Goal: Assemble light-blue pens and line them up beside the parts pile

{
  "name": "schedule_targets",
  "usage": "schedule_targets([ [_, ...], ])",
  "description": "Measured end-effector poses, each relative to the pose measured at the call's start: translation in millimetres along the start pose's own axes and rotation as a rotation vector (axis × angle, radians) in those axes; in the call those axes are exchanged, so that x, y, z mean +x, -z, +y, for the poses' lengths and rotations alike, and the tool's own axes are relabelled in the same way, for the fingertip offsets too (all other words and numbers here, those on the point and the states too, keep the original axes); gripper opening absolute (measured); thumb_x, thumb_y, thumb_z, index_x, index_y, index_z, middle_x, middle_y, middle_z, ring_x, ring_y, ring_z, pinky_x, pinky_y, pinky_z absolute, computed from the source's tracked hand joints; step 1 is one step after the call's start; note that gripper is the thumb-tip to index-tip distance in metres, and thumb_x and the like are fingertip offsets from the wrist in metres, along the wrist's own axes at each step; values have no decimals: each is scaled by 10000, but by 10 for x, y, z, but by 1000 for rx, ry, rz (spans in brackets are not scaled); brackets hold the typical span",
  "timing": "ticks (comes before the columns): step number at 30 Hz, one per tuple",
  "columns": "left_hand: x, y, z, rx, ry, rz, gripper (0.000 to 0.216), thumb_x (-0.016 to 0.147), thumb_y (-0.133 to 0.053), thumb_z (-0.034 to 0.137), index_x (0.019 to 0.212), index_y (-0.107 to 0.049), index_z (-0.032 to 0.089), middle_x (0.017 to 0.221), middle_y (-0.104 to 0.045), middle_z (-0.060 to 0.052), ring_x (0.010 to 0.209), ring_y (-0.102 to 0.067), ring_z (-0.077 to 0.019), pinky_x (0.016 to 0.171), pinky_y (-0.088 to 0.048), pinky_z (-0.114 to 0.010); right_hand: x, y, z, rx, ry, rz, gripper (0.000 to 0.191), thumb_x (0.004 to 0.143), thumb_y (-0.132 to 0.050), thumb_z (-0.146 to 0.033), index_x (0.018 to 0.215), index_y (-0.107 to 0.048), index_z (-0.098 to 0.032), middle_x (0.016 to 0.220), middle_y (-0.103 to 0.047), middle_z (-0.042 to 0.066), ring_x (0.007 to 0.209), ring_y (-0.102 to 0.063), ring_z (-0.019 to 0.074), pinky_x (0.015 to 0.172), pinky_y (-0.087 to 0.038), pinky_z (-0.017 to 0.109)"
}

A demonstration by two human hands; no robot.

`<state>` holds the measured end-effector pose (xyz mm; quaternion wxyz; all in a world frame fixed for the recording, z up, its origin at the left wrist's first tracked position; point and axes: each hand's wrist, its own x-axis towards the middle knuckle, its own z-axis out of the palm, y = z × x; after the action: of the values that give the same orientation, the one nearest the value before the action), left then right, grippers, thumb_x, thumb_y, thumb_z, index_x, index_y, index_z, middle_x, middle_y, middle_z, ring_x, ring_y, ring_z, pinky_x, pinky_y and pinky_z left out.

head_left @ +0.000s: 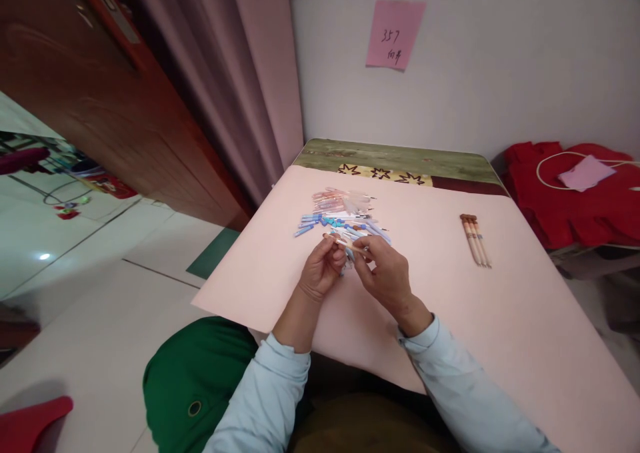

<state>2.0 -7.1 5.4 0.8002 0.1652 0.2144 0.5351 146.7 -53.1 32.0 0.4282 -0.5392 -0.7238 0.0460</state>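
Observation:
Both my hands meet over the near-middle of the pale pink table cover. My left hand (pixel 323 266) pinches one end of a slim pen (pixel 346 244), where something small and brown shows. The fingers of my right hand (pixel 383 266) close on its other end, so the pen lies nearly level between them. Just beyond my fingers spreads a pile of loose pen parts: pinkish clear barrels (pixel 333 200) at the back and blue pieces (pixel 313 223) in front. My hands hide the near part of the pile.
Several assembled pens (pixel 475 240) with brown tops lie side by side on the pink cover (pixel 430 320) at right. A pink note (pixel 396 36) is stuck to the wall. Red cloth (pixel 550 203) is right of the table, a green stool cover (pixel 195 380) at lower left, a wooden door (pixel 115 106) at left.

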Motion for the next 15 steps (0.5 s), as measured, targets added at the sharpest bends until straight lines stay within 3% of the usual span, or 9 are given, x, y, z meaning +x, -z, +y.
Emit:
schedule_targets([
  [7, -17, -68, -45, 284, -98, -38, 198, 746, -748, 259, 842, -628, 135, 660, -604, -3, 557, -549, -85, 541, -450, -197, 14, 16, 84, -97, 27, 10, 152, 905, -516, -250, 953, -655, -213, 934, -704, 48, 796, -637, 161, 729, -442, 266],
  [11, -6, -88, -67, 302, -118, -3, 216, 706, -781, 220, 843, -634, 140, 678, -635, -8, 589, -588, -98, 575, -476, -205, 11, -24, 126, -46, 14, 21, 187, 929, -505, -276, 969, -680, -222, 957, -720, 45, 869, -658, 165, 765, -462, 265],
  [15, 6, -55, -60, 303, -117, 10, 255, 694, -796, 238, 860, -642, 121, 635, -622, -7, 564, -578, -96, 551, -469, -198, -16, -66, 128, -1, -91, 44, 221, 938, -521, -361, 1032, -669, -228, 1012, -734, 56, 906, -685, 181, 791, -489, 272],
])
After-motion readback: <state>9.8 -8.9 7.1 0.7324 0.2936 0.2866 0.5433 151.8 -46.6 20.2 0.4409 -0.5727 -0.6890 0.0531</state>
